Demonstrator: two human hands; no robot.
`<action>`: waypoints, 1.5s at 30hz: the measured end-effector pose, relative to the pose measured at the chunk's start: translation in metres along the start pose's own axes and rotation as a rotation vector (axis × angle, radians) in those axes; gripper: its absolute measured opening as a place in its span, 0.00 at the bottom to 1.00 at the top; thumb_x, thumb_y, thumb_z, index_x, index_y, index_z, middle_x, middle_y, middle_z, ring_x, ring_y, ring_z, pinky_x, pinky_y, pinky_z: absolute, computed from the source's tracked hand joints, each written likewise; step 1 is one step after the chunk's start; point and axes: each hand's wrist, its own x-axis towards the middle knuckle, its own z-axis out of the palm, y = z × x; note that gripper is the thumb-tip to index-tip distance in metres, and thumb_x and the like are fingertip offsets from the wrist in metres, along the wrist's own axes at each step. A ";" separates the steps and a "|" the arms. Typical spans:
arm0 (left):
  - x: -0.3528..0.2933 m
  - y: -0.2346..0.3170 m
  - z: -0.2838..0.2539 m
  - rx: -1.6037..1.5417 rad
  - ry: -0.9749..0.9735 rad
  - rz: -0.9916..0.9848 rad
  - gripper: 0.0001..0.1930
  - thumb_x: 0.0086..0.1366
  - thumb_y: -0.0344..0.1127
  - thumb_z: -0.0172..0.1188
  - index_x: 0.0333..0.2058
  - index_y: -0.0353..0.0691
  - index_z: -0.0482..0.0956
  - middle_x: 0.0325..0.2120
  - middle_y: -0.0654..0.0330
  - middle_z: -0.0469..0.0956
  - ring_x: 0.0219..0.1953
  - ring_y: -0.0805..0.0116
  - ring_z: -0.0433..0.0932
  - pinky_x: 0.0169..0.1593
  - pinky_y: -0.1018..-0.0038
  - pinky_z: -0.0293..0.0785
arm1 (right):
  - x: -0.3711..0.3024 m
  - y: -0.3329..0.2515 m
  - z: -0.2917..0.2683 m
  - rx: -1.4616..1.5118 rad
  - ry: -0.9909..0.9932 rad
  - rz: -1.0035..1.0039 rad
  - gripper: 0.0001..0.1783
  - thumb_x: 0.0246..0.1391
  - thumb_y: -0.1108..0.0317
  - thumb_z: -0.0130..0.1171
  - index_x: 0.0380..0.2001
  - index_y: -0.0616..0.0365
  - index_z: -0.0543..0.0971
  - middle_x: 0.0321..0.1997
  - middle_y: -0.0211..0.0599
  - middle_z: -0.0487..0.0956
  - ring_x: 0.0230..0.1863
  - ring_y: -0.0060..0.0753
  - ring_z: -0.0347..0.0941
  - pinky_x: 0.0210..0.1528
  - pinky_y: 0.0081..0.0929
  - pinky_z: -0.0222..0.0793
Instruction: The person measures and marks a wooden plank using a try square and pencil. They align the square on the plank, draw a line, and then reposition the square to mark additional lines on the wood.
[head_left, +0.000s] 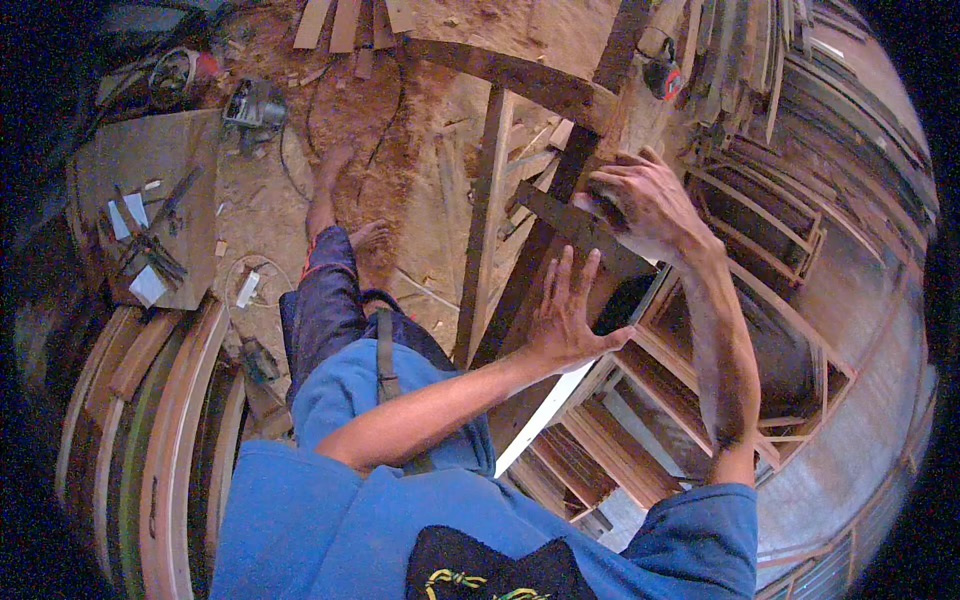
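Over a dark timber beam (522, 290), my left hand (566, 318) is held with its fingers stretched and its thumb spread, nothing in its grasp. Slightly farther off and to the right, my right hand (645, 205) has curled fingers, with something dark beneath them that I cannot make out. A flat dark wooden piece (560, 215) lies across the beam, and the right hand is at its right part. Whether the left fingertips touch this piece is not clear. A pale wooden strip (486, 200) runs left of the beam.
Wooden frames (780, 225) and stacked strips (760, 70) fill the right side. A power tool (255, 105) with a cord sits on the sawdust-covered ground (440, 190). Left are a board (190, 150) bearing hand tools and several upright planks (165, 440). A white strip (545, 415) lies near my waist.
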 end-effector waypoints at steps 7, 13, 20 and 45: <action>0.003 0.004 -0.009 0.040 -0.074 -0.055 0.65 0.51 0.73 0.66 0.76 0.48 0.40 0.73 0.32 0.39 0.74 0.29 0.43 0.74 0.42 0.45 | -0.033 -0.034 -0.089 0.066 0.152 0.161 0.13 0.64 0.61 0.59 0.28 0.58 0.77 0.24 0.40 0.75 0.33 0.48 0.71 0.44 0.39 0.65; 0.004 0.022 -0.018 0.070 -0.029 -0.064 0.58 0.53 0.65 0.68 0.73 0.40 0.50 0.68 0.33 0.54 0.71 0.34 0.54 0.72 0.47 0.52 | -0.109 -0.060 -0.048 0.594 0.993 0.616 0.05 0.66 0.69 0.58 0.34 0.57 0.76 0.32 0.31 0.77 0.34 0.27 0.71 0.41 0.26 0.68; 0.006 0.045 -0.032 -0.036 0.185 0.114 0.30 0.50 0.32 0.59 0.54 0.32 0.65 0.45 0.44 0.68 0.52 0.44 0.68 0.60 0.53 0.65 | -0.176 -0.118 0.045 0.731 1.357 0.764 0.12 0.62 0.71 0.64 0.31 0.52 0.69 0.30 0.24 0.71 0.33 0.16 0.65 0.37 0.18 0.66; -0.052 0.098 -0.098 -0.540 0.584 0.229 0.15 0.72 0.43 0.60 0.45 0.40 0.68 0.31 0.59 0.76 0.30 0.71 0.76 0.31 0.75 0.77 | -0.215 -0.202 0.146 0.660 1.069 1.168 0.13 0.61 0.62 0.57 0.42 0.57 0.84 0.28 0.42 0.83 0.25 0.36 0.79 0.30 0.32 0.73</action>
